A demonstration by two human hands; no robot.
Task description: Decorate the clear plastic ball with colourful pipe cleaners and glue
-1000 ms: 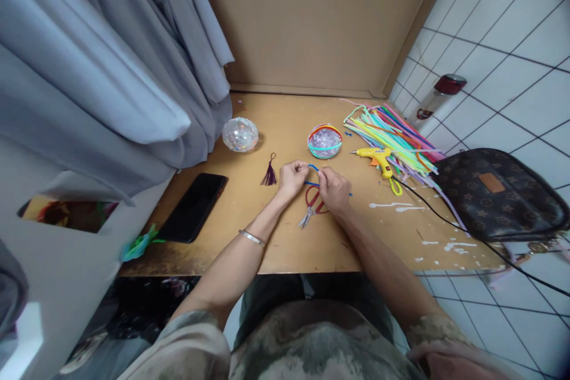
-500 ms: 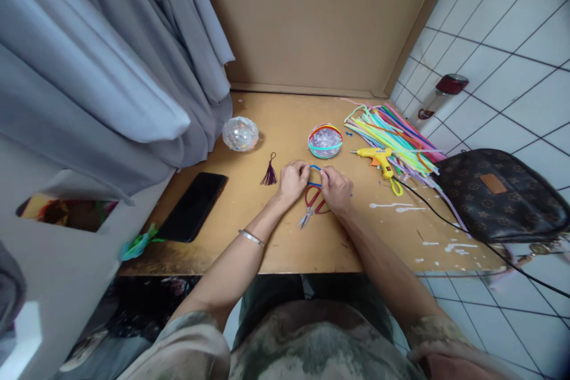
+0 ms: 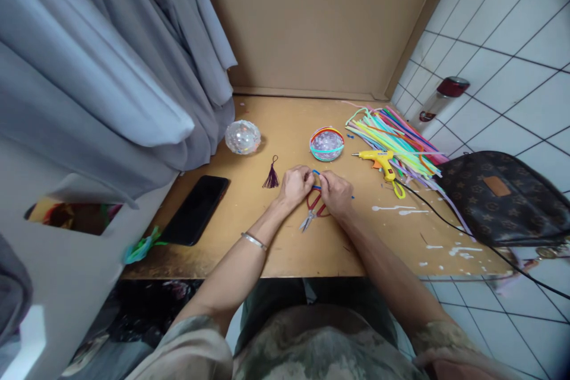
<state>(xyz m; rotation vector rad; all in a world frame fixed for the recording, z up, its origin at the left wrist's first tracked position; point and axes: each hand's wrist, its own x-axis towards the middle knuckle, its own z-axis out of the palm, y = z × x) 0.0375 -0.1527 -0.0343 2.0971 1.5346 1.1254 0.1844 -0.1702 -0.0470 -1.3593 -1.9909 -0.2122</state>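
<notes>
**Left hand edges nearer the right hand on a thin, bright-blue craft stem**

Compared with half a second ago, the gap between the fingertips is narrower and less blue shows between them; the things on the brown wooden surface keep their places, with only a slight shift of view.

The stem is bent between the two hands: one strand arches across at the fingertips, another crosses nearer the person, and a short end pokes out past the right hand. Both hands appear clamped on it in a fingertip pinch, though the exact contact is hidden by the fingers. It looks very light and pliable, probably wire-cored, so it should keep a bend and is unlikely to slip or break. A light pinch close to either side of the bend seems the best hold; pressing hard on the curve could kink it.

Red-handled metal scissors lie just nearer the person, partly hidden by the right hand. Beyond the hands sits a clear, textured ball with red, yellow and turquoise bands. A dark-purple tassel lies near the left hand; farther right, a yellow glue gun rests beside a bundle of multicoloured craft stems.
</notes>
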